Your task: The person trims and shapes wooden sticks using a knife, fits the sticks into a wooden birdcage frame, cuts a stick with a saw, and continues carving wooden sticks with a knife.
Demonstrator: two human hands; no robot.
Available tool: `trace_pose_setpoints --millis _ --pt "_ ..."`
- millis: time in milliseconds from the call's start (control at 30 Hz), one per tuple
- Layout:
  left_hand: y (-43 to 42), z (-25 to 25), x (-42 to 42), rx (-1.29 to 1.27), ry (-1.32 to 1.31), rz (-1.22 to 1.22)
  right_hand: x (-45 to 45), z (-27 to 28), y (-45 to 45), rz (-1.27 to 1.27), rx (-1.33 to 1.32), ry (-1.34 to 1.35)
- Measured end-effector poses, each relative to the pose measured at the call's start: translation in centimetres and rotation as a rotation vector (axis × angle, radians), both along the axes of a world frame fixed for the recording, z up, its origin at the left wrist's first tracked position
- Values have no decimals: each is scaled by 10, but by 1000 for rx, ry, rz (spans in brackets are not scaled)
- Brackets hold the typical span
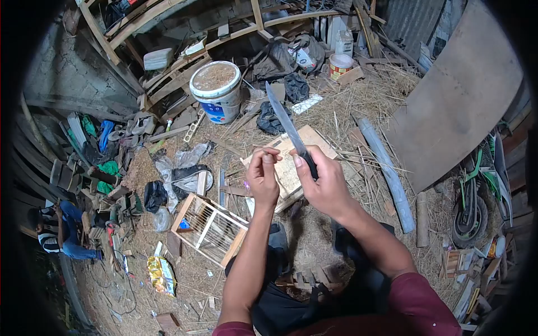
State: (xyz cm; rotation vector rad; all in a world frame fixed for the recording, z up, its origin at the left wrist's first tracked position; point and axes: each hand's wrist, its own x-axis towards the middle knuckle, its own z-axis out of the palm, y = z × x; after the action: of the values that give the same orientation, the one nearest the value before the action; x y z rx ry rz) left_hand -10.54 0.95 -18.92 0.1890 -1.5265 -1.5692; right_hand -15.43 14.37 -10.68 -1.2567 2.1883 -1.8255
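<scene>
My right hand is wrapped round the black handle of a knife. Its long blade points up and away, slightly to the left. My left hand is beside it with the fingers curled into a pinch. Whatever is between those fingertips, if anything, is too small to make out. Below both hands lies a pale wooden board or low block, partly hidden by them. A small wooden cage with thin bars rests on the ground left of my left forearm.
A white bucket stands ahead, near black plastic bags. Right of the board are a grey pole, a large leaning sheet and a motorcycle wheel. A seated person is at far left. Straw and scraps litter the ground.
</scene>
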Motion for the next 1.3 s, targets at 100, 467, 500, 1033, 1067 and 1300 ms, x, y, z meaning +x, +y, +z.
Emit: trace_pose_setpoints --millis 100,467,500,1033,1067,1300 --pt "8 2 2 -38 -1 -95 3 4 5 16 22 -13" --pt "6 -6 2 209 8 -317 4 1 4 114 29 -3" --pt "6 -5 2 199 -19 -311 3 1 4 123 32 10" --pt "4 0 0 175 -18 -323 3 3 5 161 57 -4" --pt "3 -1 0 170 -14 -325 3 3 4 162 49 0" --pt "4 -3 0 200 -2 -332 3 -3 4 153 15 39"
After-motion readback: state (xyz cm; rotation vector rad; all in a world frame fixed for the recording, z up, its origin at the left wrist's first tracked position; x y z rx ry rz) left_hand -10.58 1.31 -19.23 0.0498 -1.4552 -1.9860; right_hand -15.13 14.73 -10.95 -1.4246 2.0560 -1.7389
